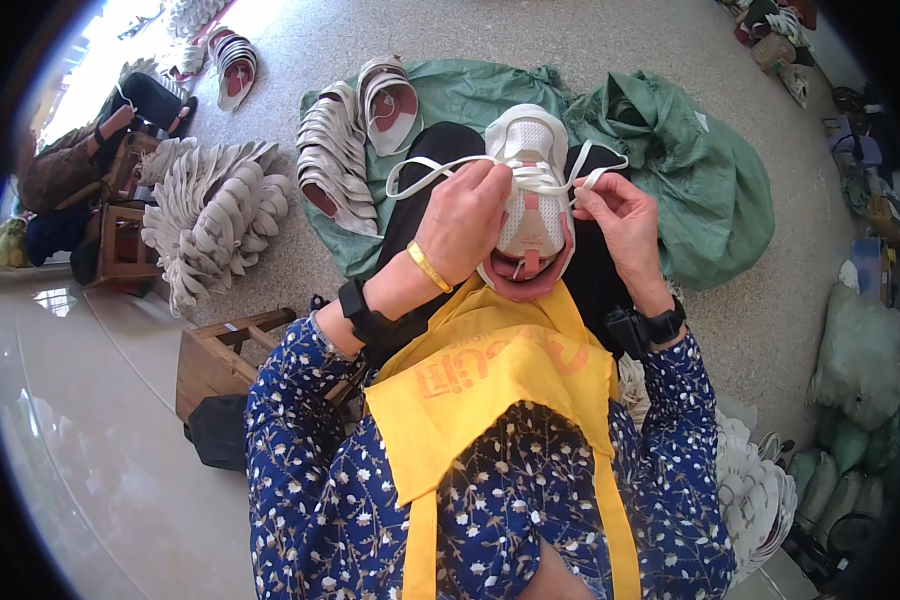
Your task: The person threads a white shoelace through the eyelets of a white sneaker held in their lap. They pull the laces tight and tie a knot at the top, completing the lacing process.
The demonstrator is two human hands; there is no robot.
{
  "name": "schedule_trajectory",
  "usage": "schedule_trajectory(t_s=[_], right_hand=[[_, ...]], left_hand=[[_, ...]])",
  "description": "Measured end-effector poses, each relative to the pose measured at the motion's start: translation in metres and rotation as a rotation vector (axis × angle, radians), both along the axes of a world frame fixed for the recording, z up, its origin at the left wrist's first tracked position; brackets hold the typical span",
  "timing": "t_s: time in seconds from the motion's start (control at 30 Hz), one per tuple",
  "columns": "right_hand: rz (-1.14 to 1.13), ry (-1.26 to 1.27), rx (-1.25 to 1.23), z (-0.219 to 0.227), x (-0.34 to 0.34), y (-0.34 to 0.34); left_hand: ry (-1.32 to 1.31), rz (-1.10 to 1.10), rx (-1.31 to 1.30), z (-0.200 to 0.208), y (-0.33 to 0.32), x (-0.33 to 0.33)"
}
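Nearest of all is the wearer's blue floral top (490, 490), crossed by one yellow apron (490, 390). One white and pink shoe (530, 225) lies just beyond the apron, over the black trousers (422, 190) and between two hands, its toe pointing away and its pink-lined opening toward the body. White lace (542, 184) crosses its front, with one loop standing out on each side.

The left hand (462, 225) is curled nearly closed, fingertips pinching the lace at the shoe's throat; part of the grip is hidden. The right hand (622, 222) is half curled, thumb and fingertips pinched on the lace at the right. Two black wristbands (660, 325), one per wrist, and one yellow bracelet (430, 267) on the left complete the arms.

Past the knees are two green sacks: one spread flat (470, 85), bearing two stacks of shoe uppers (335, 160), and one bunched up (710, 190) at the right. One large heap of uppers (215, 210) sits at the left, too tightly overlapped to count, near one wooden stool (210, 365). One seated co-worker (60, 175) is farther off, upper left.
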State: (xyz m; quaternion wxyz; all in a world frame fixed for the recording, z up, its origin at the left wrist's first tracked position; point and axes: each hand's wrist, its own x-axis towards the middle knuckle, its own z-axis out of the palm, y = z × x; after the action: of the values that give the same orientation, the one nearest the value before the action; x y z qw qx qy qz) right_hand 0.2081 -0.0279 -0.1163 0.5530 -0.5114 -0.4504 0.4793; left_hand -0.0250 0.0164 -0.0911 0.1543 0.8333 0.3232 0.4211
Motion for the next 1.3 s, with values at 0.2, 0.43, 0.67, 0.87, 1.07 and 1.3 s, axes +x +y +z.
schedule_trajectory(t_s=[0.2,0.43,0.67,0.87,1.07,1.3], right_hand=[[-0.015,0.045,0.034,-0.001,-0.001,0.001],[-0.005,0.008,0.075,-0.002,-0.004,0.002],[-0.021,-0.049,0.11,-0.001,-0.01,0.0],[0.055,-0.149,0.093,0.0,-0.009,0.005],[0.003,-0.216,0.011,0.008,-0.007,0.008],[-0.058,-0.791,0.395,0.042,-0.025,-0.013]], left_hand=[[-0.167,0.101,-0.632,-0.019,0.006,-0.017],[-0.196,0.079,-0.622,-0.03,0.006,-0.016],[-0.205,0.083,-0.629,-0.03,0.006,-0.016],[-0.177,0.075,-0.58,-0.029,0.004,-0.014],[-0.267,0.078,-0.622,-0.032,0.005,-0.013],[-0.216,0.21,-0.501,-0.014,-0.004,-0.006]])
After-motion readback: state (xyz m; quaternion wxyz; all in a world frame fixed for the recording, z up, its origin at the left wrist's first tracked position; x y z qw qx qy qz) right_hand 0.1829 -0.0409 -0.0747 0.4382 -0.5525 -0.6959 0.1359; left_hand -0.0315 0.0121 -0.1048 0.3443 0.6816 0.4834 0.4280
